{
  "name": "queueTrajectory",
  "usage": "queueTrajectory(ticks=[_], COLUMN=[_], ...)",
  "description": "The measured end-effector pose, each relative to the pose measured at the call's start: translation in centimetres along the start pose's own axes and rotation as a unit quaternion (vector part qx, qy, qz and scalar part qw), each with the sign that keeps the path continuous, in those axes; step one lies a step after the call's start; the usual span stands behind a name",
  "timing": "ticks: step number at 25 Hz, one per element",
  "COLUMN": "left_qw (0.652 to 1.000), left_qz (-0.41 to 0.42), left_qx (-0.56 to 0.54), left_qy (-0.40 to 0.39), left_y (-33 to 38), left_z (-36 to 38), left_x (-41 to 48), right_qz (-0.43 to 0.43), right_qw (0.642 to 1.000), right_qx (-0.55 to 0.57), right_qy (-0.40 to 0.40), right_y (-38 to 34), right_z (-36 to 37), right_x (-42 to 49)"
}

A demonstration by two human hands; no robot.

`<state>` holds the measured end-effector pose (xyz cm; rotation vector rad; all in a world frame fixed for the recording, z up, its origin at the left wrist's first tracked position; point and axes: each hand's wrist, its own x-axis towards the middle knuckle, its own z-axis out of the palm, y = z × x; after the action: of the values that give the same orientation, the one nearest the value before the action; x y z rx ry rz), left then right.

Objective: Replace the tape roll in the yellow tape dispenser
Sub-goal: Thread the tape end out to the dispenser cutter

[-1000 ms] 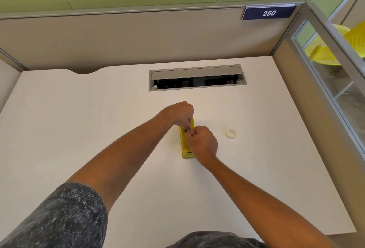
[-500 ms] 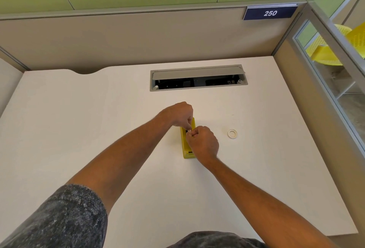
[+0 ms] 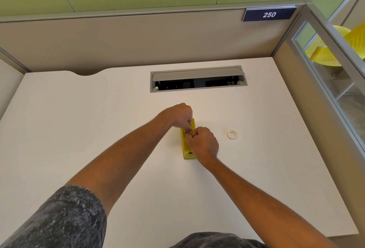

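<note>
Both hands are meeting over yellow tape dispenser: left hand pinching down at its top, right hand clenched there; held item unclear. White ring lying right of them.

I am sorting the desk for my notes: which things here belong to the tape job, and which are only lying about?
Belong to the job:
- yellow tape dispenser
- white tape ring on the desk, right of the dispenser
- left hand and right hand, both at the dispenser

Only there:
- cable box set in the desk
- number sign
- yellow chair behind glass
</note>
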<state>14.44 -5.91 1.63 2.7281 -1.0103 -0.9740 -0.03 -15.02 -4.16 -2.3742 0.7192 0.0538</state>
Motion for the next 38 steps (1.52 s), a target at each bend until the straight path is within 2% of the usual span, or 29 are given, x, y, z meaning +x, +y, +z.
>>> queueTrajectory(ticks=[38], left_qw=[0.999], left_qz=[0.003], left_qx=[-0.035], left_qy=[0.03], left_y=[-0.38], left_z=[0.64], left_x=[-0.63], right_qz=[0.006], right_qw=[1.0], right_qx=[0.014], right_qy=[0.003], right_y=[-0.32], right_z=[-0.38], right_x=[-0.16])
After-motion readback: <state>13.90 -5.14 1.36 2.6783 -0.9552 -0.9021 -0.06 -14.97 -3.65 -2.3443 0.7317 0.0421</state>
